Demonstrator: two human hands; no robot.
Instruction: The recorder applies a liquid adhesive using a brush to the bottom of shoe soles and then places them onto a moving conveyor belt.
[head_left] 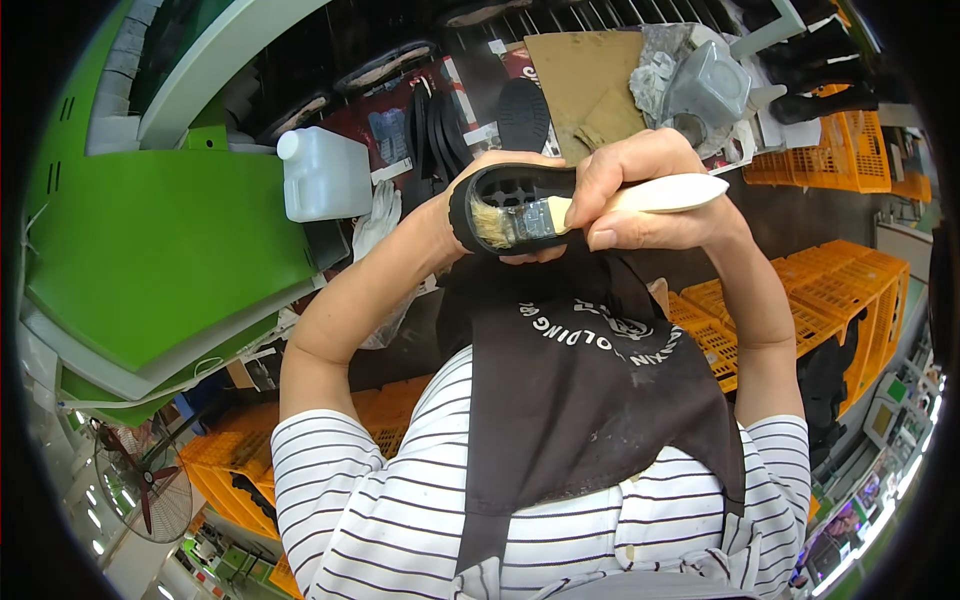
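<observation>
My left hand (440, 215) is wrapped round a black shoe sole (550, 178), its fingers along the far edge and more fingertips under the near edge. The sole's hollow heel end, with a grid moulded inside, faces up. Between thumb and fingers, my right hand (640, 165) grips a flat paintbrush (672, 194) with a pale handle. Its bristles lie inside the heel end, against the sole's inner side. The sole's other end is hidden behind my right hand.
Beyond my hands are another black sole (523, 112), several dark strips (440, 130), cardboard (565, 75) and a cut-open clear plastic container (710, 88). A white jug (330, 175) stands left, near a green machine (150, 250). Orange crates (800, 290) line the right.
</observation>
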